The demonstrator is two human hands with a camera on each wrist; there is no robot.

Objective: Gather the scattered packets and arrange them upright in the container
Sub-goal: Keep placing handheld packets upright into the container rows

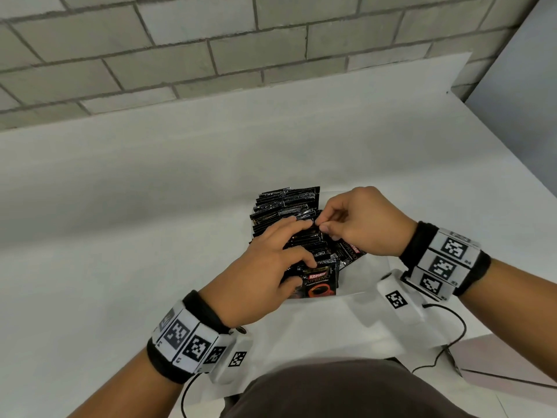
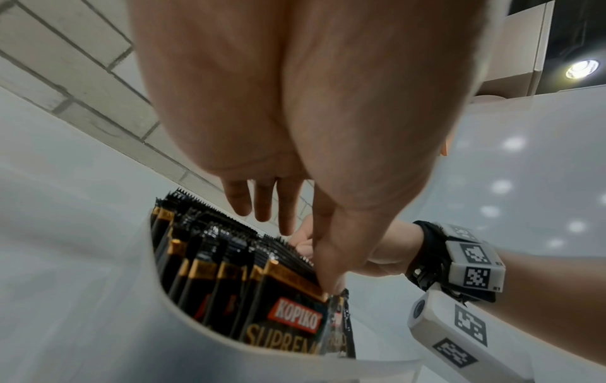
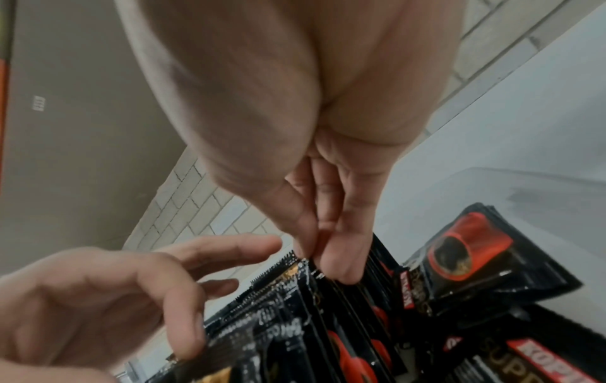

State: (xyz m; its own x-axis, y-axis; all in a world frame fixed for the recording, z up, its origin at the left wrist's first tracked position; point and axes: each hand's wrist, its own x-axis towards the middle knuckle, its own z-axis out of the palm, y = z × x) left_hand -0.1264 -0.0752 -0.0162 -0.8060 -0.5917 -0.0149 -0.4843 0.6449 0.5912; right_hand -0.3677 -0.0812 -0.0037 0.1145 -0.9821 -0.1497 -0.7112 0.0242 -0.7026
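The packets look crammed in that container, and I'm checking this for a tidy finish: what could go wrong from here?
The right hand pinches the top edge of one packet in the tight row of packets; tugging it could drag its neighbours askew. The left hand rests its fingers on the row, and lifting off may let the front packet tip forward. One loose packet lies tilted beside the row inside the white container and could be overlooked.

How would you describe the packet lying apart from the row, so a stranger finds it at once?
On the white table stands a white container with a row of upright black coffee packets. Beneath the right hand, one Kopiko packet lies tilted beside the row, not upright.
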